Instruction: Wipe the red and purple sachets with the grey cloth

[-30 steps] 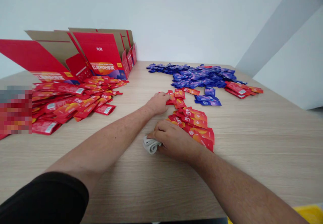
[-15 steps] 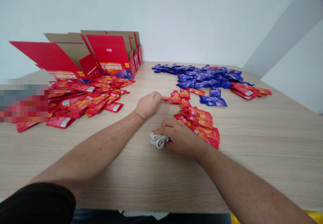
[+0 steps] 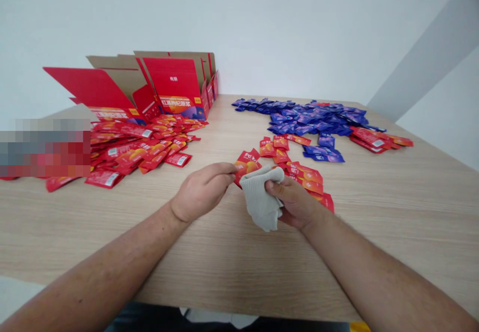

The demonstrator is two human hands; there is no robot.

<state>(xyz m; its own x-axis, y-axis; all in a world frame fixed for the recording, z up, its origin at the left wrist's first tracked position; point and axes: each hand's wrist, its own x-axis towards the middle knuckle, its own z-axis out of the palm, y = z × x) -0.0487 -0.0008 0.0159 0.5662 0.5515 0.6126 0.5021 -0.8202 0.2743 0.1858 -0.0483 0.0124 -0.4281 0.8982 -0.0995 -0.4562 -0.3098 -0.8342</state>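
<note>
My left hand (image 3: 205, 189) is closed, its thumb and fingers pinching the edge of a red sachet (image 3: 247, 160) with an orange print, raised in front of me. My right hand (image 3: 295, 199) is closed around a folded, ribbed light-grey cloth (image 3: 261, 197), which hangs down and overlaps the lower part of that sachet. Just behind my right hand lie red sachets (image 3: 309, 174) in an overlapping row on the table. A few more red sachets (image 3: 267, 147) lie a little farther back.
Open red cartons (image 3: 172, 82) stand at the back left, behind a heap of red sachets (image 3: 130, 152). Blue sachets (image 3: 310, 117) are spread along the back, with red sachets (image 3: 374, 140) at their right. A pixelated patch covers the far left. The wooden table (image 3: 404, 222) reaches the wall.
My left hand has come back toward me with a red sachet in its fingers. My right hand has lifted and turned the cloth, bringing it up against the sachet. The view has shifted slightly left.
</note>
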